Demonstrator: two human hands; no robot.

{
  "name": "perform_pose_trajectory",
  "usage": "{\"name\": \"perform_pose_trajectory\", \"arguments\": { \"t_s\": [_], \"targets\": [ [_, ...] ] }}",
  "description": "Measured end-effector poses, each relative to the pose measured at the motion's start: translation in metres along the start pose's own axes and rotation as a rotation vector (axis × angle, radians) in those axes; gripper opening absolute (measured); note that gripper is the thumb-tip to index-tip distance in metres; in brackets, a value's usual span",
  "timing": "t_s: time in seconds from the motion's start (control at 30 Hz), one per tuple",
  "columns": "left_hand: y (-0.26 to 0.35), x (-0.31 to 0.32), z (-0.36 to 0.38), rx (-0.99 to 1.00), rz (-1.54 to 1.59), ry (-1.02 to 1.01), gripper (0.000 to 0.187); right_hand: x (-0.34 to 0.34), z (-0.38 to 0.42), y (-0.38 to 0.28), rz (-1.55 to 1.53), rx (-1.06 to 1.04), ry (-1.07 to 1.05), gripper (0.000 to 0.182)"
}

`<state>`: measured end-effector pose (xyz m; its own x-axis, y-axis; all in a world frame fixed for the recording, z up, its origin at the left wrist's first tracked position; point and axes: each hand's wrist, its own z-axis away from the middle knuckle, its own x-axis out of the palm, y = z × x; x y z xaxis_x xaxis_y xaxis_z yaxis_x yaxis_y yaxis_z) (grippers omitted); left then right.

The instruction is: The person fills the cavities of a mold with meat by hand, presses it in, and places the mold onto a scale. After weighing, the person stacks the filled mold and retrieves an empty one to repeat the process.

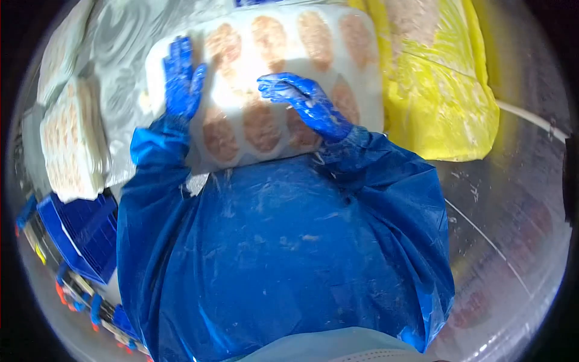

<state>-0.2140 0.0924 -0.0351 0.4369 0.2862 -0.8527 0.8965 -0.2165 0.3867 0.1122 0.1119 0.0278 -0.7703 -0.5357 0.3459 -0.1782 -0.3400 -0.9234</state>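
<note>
My left hand (pixel 180 81), in a blue glove, lies with its fingers stretched out along the left edge of a white tray (pixel 163 60). The tray carries two rows of oval, pale pink minced-meat patties (pixel 269 43). Over the middle of the tray is my right hand (pixel 306 104), also gloved in blue, with white smears on it. Its fingers are extended to the left, close together, and nothing shows in them. The hand overlaps some of the lower-row patties and hides part of them.
On the right lies a yellow plastic liner (pixel 443 111) with minced meat (pixel 413 18) at its far end. Stacked white trays of patties (pixel 71 142) stand on the left. Below them is a blue crate (pixel 81 232). The metal table (pixel 126 72) is smeared.
</note>
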Motion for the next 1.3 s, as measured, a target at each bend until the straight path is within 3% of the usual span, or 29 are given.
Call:
{"name": "perform_pose_trajectory", "arguments": {
  "t_s": [0.07, 0.13, 0.17, 0.2, 0.27, 0.3, 0.37, 0.4, 0.47, 0.5, 0.6, 0.67, 0.73, 0.8, 0.83, 0.87, 0.9, 0.93, 1.07, 1.13, 1.2, 1.27, 1.3],
  "targets": [
    [-0.003, 0.000, -0.004, -0.028, -0.130, 0.005, 0.072, -0.050, 0.004, -0.016, 0.070, -0.163, -0.015, 0.031],
    [0.004, 0.000, 0.000, -0.032, -0.139, -0.033, 0.073, -0.135, -0.007, -0.044, 0.299, -0.056, 0.284, 0.026],
    [0.006, 0.001, 0.000, -0.037, -0.160, -0.070, 0.073, -0.193, -0.009, -0.047, 0.528, -0.293, 0.335, 0.029],
    [0.008, 0.001, 0.000, -0.036, -0.168, -0.074, 0.073, -0.241, -0.011, -0.051, 0.544, -0.207, 0.471, 0.037],
    [0.010, 0.001, -0.001, -0.048, -0.184, -0.077, 0.074, -0.300, -0.023, -0.064, 1.695, -0.371, 0.683, 0.046],
    [0.009, 0.000, -0.002, -0.049, -0.191, -0.074, 0.074, -0.317, -0.033, -0.061, 1.690, -0.378, 0.682, 0.046],
    [0.009, -0.001, -0.002, -0.051, -0.193, -0.105, 0.072, -0.335, -0.046, -0.055, 1.210, 0.068, 0.793, 0.054],
    [0.010, -0.002, -0.001, -0.060, -0.203, -0.107, 0.072, -0.338, -0.048, -0.047, 1.204, 0.066, 0.781, 0.054],
    [0.010, -0.004, -0.001, -0.065, -0.180, -0.110, 0.070, -0.336, -0.040, -0.015, 1.284, -0.254, 0.434, 0.056],
    [0.010, -0.003, 0.000, -0.076, -0.183, -0.111, 0.068, -0.337, -0.029, -0.002, 1.198, -0.289, 0.430, 0.056],
    [0.008, -0.005, -0.001, -0.067, -0.188, -0.095, 0.068, -0.292, 0.002, -0.053, 1.297, -0.161, 0.373, 0.054],
    [0.001, -0.003, 0.002, -0.048, -0.096, -0.014, 0.066, -0.300, 0.001, -0.040, 1.158, -0.224, 0.448, 0.051],
    [0.000, -0.002, 0.004, -0.146, 0.278, 0.152, 0.059, -0.321, -0.007, -0.016, 1.477, -0.252, 0.324, 0.050],
    [0.016, -0.021, 0.007, -0.283, 0.456, 0.371, 0.053, -0.382, -0.018, 0.011, 1.394, -0.356, 0.277, 0.049],
    [0.015, -0.035, 0.015, -0.416, 0.449, 0.434, 0.052, -0.343, -0.010, -0.010, 0.977, 0.058, 0.405, 0.052],
    [0.002, -0.053, 0.029, -0.431, 0.407, 0.448, 0.052, -0.373, -0.009, -0.006, 1.086, 0.023, 0.401, 0.052],
    [-0.010, -0.061, 0.042, -0.490, 0.521, 0.560, 0.054, -0.344, 0.009, -0.028, 0.956, -0.074, 0.413, 0.037],
    [-0.018, -0.069, 0.054, -0.545, 0.648, 0.673, 0.056, -0.366, 0.027, -0.027, 0.926, -0.264, 0.244, 0.035],
    [-0.021, -0.098, 0.110, -0.673, 0.632, 0.690, 0.056, -0.240, 0.049, -0.045, 0.920, -0.168, 0.447, 0.028],
    [-0.022, -0.102, 0.125, -0.703, 0.647, 0.659, 0.054, -0.162, 0.041, -0.005, 0.542, -0.238, 0.527, 0.028],
    [-0.019, -0.102, 0.134, -0.714, 0.672, 0.633, 0.053, 0.003, 0.002, -0.032, 0.335, -0.245, 0.378, 0.033],
    [-0.012, -0.101, 0.138, -0.705, 0.699, 0.611, 0.051, 0.052, -0.020, -0.020, 0.569, -0.365, -0.074, 0.038],
    [-0.010, -0.102, 0.140, -0.702, 0.707, 0.595, 0.051, 0.089, -0.019, 0.000, 0.376, -0.284, -0.071, 0.041]
  ]
}}
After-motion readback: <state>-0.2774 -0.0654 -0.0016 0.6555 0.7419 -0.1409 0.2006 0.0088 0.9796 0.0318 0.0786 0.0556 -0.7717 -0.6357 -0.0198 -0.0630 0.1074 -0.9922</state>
